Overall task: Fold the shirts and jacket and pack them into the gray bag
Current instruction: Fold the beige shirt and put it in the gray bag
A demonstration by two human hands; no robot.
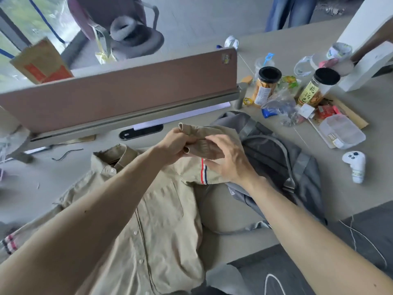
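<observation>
A beige button-up shirt (161, 211) lies front up on the desk, collar toward the divider. Its right sleeve, with a red, white and blue stripe, is lifted above the shirt. My left hand (175, 144) grips the sleeve's cuff end. My right hand (227, 159) pinches the sleeve fabric next to the stripe. The gray bag (276, 158) lies crumpled on the desk just right of the shirt, partly under the sleeve. A dark gray garment (297, 262) lies at the near right edge.
A brown desk divider (119, 88) runs across behind the shirt. Two black-lidded jars (266, 84), plastic bags, a clear box (342, 132) and a white controller (355, 165) clutter the right side. An office chair and a person's legs stand beyond the desk.
</observation>
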